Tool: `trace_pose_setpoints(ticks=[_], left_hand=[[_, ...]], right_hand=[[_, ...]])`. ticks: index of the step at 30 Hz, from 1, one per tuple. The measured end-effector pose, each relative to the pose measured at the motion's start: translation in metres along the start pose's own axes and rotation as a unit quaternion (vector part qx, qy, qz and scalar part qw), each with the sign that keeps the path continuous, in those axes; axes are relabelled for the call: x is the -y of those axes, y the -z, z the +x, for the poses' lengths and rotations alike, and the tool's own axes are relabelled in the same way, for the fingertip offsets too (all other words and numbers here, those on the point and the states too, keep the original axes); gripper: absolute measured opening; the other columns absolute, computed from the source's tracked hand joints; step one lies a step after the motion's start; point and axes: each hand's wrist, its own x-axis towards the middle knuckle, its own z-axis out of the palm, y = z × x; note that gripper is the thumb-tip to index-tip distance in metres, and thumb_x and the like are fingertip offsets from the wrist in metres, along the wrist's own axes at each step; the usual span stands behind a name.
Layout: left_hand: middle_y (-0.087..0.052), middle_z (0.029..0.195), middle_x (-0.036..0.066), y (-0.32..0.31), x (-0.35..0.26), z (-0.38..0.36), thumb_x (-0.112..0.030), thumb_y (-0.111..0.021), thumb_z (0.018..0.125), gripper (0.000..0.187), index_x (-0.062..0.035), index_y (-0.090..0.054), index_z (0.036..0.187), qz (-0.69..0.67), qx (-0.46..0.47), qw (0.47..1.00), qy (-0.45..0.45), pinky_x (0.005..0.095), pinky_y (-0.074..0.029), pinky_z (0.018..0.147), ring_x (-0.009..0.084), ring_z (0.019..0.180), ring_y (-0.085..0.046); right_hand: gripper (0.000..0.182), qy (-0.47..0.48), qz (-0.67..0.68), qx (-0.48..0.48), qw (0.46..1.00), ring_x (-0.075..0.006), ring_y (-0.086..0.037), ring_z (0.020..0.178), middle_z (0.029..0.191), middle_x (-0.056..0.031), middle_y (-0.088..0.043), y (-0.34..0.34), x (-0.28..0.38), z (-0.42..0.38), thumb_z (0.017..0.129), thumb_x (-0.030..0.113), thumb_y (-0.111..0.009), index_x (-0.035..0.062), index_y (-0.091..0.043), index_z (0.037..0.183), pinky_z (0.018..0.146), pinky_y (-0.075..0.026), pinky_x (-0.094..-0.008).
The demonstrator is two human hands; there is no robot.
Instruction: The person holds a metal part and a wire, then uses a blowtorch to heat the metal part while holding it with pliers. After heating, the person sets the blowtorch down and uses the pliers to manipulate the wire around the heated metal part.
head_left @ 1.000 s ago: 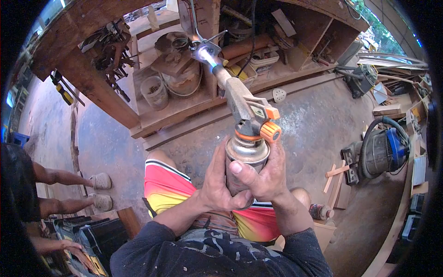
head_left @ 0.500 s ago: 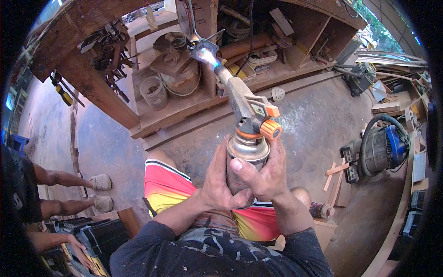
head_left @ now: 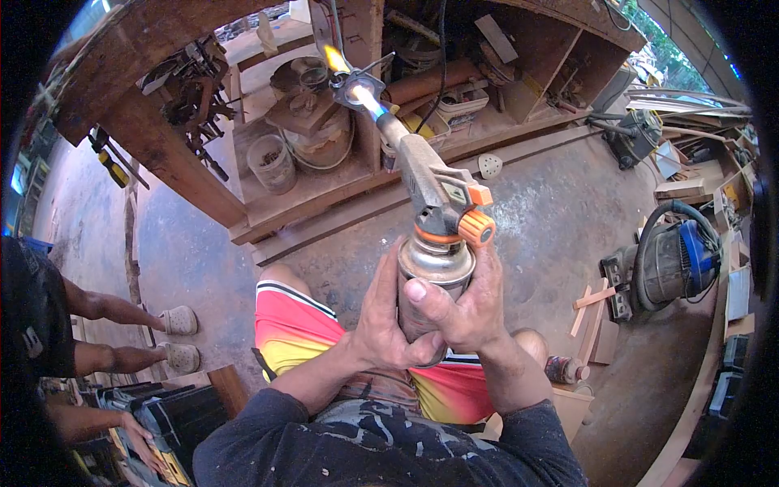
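Both my hands wrap around the gas canister of a blowtorch [head_left: 426, 183]. My left hand [head_left: 380, 312] grips the canister's left side, and my right hand [head_left: 464, 312] holds its right side, thumb across the front. The torch head has an orange knob [head_left: 476, 228] on its right and points away and up. A blue and white flame [head_left: 367, 99] leaves the nozzle and meets a small dark metal plate [head_left: 358, 88] with a hole. A yellow flame [head_left: 334, 58] shows beyond the plate. What holds the plate up is partly cut off at the top.
A wooden workbench [head_left: 308, 217] with shelves, buckets and clamps stands ahead. A screwdriver [head_left: 111, 166] hangs at its left. On the right are a shop vacuum [head_left: 673, 256] and wood scraps [head_left: 591, 307]. Another person [head_left: 97, 308] stands at left beside black cases [head_left: 182, 418].
A yellow flame now shows beyond the metal plate, where before there was only the blue-white flame. The other person at left has shifted slightly. My hands hold the torch in the same place.
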Motion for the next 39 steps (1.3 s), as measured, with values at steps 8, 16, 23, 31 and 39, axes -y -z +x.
trace_pose_setpoints(ticks=[8,16,23,31,39], left_hand=[[-0.039,0.145,0.033,0.0025,0.0006,-0.0006,-0.034,-0.081,0.073,0.113,0.0127,-0.015,0.153,0.006,0.005,1.0,0.011,0.0481,-0.038,0.112,0.0429,0.133,-0.047],[-0.04,0.143,0.032,0.0049,0.0003,-0.0024,-0.035,-0.081,0.073,0.112,0.0135,-0.016,0.152,0.011,-0.004,1.0,0.001,0.0487,-0.038,0.111,0.0436,0.131,-0.048],[-0.04,0.142,0.033,0.0061,0.0006,-0.0024,-0.034,-0.08,0.072,0.111,0.0143,-0.017,0.151,0.017,-0.006,1.0,-0.002,0.0492,-0.039,0.11,0.0442,0.131,-0.049],[-0.04,0.142,0.034,0.0068,0.0001,-0.0014,-0.034,-0.079,0.072,0.112,0.0143,-0.017,0.151,0.011,0.003,1.0,0.0,0.0493,-0.039,0.11,0.0446,0.131,-0.048],[-0.04,0.142,0.033,0.0068,0.0007,-0.003,-0.033,-0.079,0.073,0.111,0.0138,-0.016,0.152,0.002,0.002,1.0,-0.004,0.0494,-0.038,0.11,0.0441,0.13,-0.049]], right_hand=[[0.062,0.025,-0.06,0.008,0.998,-0.0272,-0.064,0.093,0.104,-0.0171,-0.059,0.0005,-0.0013,0.0019,0.082,0.035,-0.079,-0.0009,-0.048,0.121,0.082,-0.052,-0.0398],[0.064,0.009,-0.032,0.01,0.999,-0.0272,-0.064,0.092,0.102,-0.0173,-0.059,-0.0039,-0.0013,0.0017,0.081,0.037,-0.08,-0.0019,-0.048,0.12,0.081,-0.052,-0.0397],[0.064,-0.002,-0.022,0.002,1.0,-0.0262,-0.063,0.093,0.105,-0.0169,-0.058,-0.0059,-0.0004,0.0006,0.08,0.035,-0.08,-0.0022,-0.047,0.121,0.082,-0.052,-0.0391],[0.065,0.013,-0.031,0.006,0.999,-0.0246,-0.063,0.093,0.105,-0.0161,-0.058,-0.0053,-0.0032,-0.0012,0.082,0.034,-0.08,-0.0024,-0.046,0.123,0.082,-0.052,-0.0378],[0.066,0.013,-0.02,0.004,1.0,-0.0244,-0.063,0.093,0.106,-0.0165,-0.058,-0.007,-0.0024,-0.0015,0.082,0.035,-0.08,-0.0028,-0.045,0.123,0.082,-0.052,-0.0375]])
